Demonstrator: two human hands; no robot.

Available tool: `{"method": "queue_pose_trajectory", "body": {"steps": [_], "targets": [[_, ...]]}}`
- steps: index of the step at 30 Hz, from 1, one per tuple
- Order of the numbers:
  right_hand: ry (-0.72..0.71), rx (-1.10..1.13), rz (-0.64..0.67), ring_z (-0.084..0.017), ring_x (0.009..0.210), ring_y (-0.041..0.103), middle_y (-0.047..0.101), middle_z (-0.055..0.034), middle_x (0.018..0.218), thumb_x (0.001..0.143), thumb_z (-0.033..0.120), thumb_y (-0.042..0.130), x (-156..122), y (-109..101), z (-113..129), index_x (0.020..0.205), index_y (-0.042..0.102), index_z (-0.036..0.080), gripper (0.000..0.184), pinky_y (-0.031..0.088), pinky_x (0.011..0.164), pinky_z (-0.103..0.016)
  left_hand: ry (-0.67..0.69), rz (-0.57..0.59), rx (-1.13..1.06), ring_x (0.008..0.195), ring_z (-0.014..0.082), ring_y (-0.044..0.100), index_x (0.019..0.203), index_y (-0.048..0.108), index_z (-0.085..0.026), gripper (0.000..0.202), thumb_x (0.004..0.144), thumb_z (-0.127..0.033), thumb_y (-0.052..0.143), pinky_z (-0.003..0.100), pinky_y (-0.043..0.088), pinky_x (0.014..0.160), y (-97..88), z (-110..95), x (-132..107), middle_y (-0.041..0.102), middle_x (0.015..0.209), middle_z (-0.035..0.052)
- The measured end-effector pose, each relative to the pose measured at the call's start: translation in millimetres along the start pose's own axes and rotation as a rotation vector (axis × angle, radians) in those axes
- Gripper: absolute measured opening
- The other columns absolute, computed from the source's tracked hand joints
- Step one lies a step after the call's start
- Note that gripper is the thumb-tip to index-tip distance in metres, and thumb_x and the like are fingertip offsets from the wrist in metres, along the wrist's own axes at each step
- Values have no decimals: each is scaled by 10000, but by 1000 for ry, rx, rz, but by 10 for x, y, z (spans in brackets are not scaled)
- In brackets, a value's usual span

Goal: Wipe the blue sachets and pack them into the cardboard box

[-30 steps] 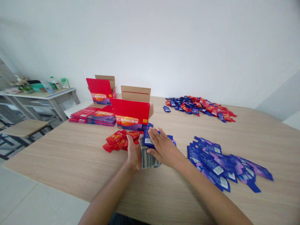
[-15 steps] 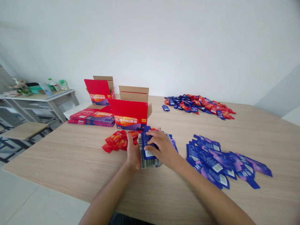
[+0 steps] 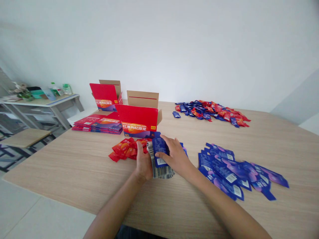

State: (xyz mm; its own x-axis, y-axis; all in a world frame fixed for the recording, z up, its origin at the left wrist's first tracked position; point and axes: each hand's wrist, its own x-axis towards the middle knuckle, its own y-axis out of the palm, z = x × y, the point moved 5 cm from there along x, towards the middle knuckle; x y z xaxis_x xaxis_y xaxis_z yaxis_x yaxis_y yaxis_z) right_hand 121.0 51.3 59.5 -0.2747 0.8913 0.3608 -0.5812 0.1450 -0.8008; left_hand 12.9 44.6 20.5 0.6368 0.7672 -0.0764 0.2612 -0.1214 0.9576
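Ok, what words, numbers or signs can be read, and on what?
"红黑枸杞原浆": front box
"HONGHEIGOUQI YUANJIANG": front box, blurry
"40": front box
"红黑枸杞原浆": rear box
"40": rear box
Too small or blurred: yellow tag, flat cartons, blue pouches, red pouches

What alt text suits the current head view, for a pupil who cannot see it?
A left hand and a right hand hold a striped bundle with a blue packet against it, over a wooden table. Red packets lie beyond the left hand, near two open red cartons; other blue packets lie right, with a red and blue heap farther back.
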Motion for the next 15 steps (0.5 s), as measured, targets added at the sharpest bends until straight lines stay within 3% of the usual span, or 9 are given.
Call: {"method": "queue_pose_trajectory", "body": {"steps": [4, 9, 15], "targets": [[-29, 128, -138, -314, 1269, 567, 614, -132, 1336, 962, 451, 600, -1, -72, -2, 1409, 568, 261, 487, 434, 1104, -537, -8, 25, -11, 1277, 370, 609, 1435, 563, -151, 987, 865, -872, 202, 533, 384, 1141, -68, 89, 25, 682, 1322, 177], [-20, 100, -329, -307, 1256, 568, 550, -129, 1345, 975, 380, 576, -37, -155, -31, 1355, 620, 285, 394, 464, 1093, -541, 37, -2, 8, 1227, 364, 638, 1369, 629, -198, 848, 867, -834, 380, 499, 429, 1105, -171, 185, 61, 724, 1249, 130], [-125, -55, -219, -329, 1307, 550, 475, -153, 1459, 999, 337, 548, -32, -50, 27, 1249, 722, 231, 323, 484, 1092, -532, 24, -15, -16, 1234, 372, 626, 1381, 605, -146, 983, 847, -890, 246, 540, 404, 1107, -85, 147, 51, 695, 1282, 180]]}}
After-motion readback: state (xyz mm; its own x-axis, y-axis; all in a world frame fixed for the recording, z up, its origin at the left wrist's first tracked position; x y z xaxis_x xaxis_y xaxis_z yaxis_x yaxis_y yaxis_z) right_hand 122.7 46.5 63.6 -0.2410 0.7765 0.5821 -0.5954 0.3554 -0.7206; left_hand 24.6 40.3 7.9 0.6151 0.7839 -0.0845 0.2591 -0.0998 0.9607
